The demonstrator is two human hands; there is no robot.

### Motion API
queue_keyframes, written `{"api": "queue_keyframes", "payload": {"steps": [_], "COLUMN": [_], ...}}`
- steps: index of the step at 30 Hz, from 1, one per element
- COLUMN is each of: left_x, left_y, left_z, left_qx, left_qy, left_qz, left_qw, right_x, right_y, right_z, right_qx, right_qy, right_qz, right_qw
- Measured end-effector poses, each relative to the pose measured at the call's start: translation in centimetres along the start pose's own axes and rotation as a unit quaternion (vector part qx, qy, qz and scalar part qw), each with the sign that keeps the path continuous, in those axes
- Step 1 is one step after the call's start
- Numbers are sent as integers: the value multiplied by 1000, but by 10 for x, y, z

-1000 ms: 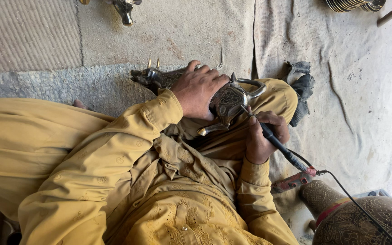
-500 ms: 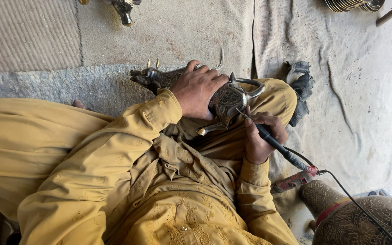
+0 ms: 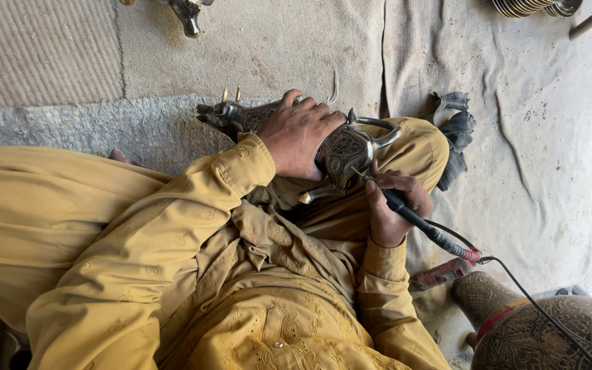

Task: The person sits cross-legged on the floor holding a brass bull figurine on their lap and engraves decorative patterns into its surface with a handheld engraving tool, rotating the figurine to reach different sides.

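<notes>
Hands on metal animal figure, lap.
Left hand (image 3: 301,140) gripped the dark metal animal figure (image 3: 340,152) across the knee; right hand (image 3: 390,205), at its 5 o'clock, pinched a corded engraving tool (image 3: 412,216), tip touching it.

Looked like a small metal-craft workshop set up right on the floor: worn cloth sheets (image 3: 515,137) spread over concrete, an engraved metal animal figure (image 3: 340,147), another engraved piece (image 3: 549,329), a corded engraving tool (image 3: 419,223), and stacked metal rings (image 3: 529,7).

Pale cloth (image 3: 515,137) — rough concrete floor (image 3: 262,41), sunlit
</notes>
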State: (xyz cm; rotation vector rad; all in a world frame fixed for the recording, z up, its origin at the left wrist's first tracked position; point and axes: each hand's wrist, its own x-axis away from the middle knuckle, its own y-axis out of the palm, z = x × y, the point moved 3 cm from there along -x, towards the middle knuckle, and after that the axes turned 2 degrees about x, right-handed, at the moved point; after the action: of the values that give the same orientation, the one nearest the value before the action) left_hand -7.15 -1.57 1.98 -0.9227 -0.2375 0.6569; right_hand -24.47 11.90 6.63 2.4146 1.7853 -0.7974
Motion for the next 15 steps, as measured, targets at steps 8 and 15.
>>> {"api": "queue_keyframes", "payload": {"steps": [8,15], "left_x": [0,3], "left_y": [-1,-2], "left_z": [0,1], "left_qx": [-1,2], "left_qy": [0,9], "left_qz": [-1,21], "left_qw": [1000,1000], "right_x": [0,0], "right_y": [0,8], "right_z": [0,-12], "right_qx": [-51,25], "right_qy": [-8,-46], "right_qz": [-15,2], "right_qw": [999,999]}}
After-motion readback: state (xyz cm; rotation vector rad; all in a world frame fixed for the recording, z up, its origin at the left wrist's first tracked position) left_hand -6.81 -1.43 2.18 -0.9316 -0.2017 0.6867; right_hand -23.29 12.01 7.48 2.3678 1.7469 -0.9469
